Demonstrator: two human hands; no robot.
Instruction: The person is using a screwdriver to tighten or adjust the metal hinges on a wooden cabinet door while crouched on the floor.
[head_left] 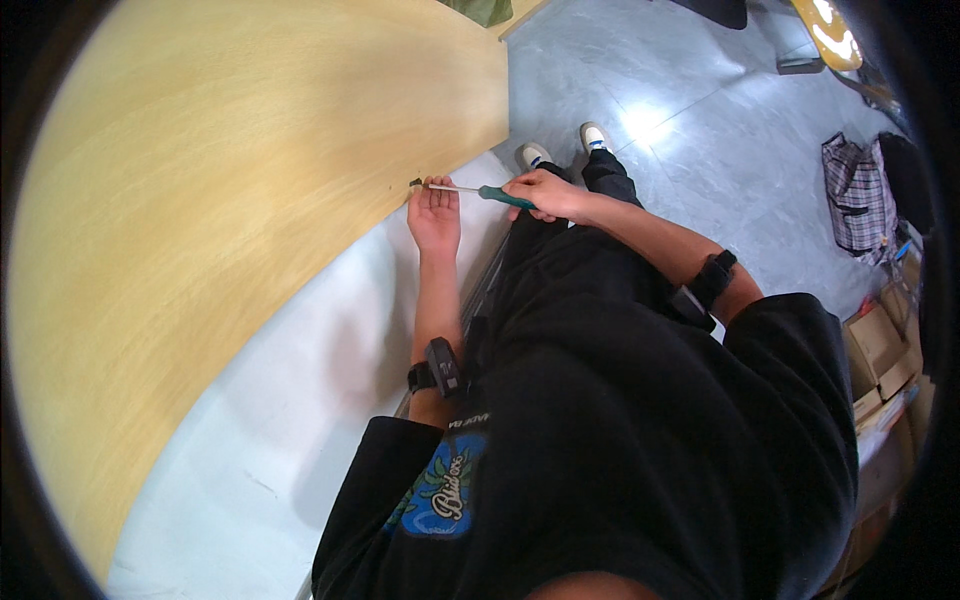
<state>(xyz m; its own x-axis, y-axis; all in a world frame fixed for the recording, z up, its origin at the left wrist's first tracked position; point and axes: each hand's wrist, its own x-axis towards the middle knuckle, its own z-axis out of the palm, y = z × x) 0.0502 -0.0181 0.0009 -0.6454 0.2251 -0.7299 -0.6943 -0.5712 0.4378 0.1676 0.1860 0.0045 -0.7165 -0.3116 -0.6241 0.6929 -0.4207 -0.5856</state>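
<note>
My right hand (546, 194) is wrapped around the green handle of a screwdriver (507, 196), which lies nearly level. Its thin metal shaft points left and passes across the fingers of my left hand (436, 218). That hand is palm up, with the thumb and forefinger at a small dark piece (416, 183) against the pale wooden panel (280, 150). The piece is too small to identify, and the screwdriver's tip is hard to make out beside it. A tiny dark hole or mark shows on the panel just left of the piece.
A white surface (290, 400) runs below the panel on my left. My shoes (596, 137) stand on the grey tiled floor (700, 180). A checked bag or cloth (858, 200) lies on the right, above open cardboard boxes (878, 350). A yellow seat (830, 35) stands at the far right.
</note>
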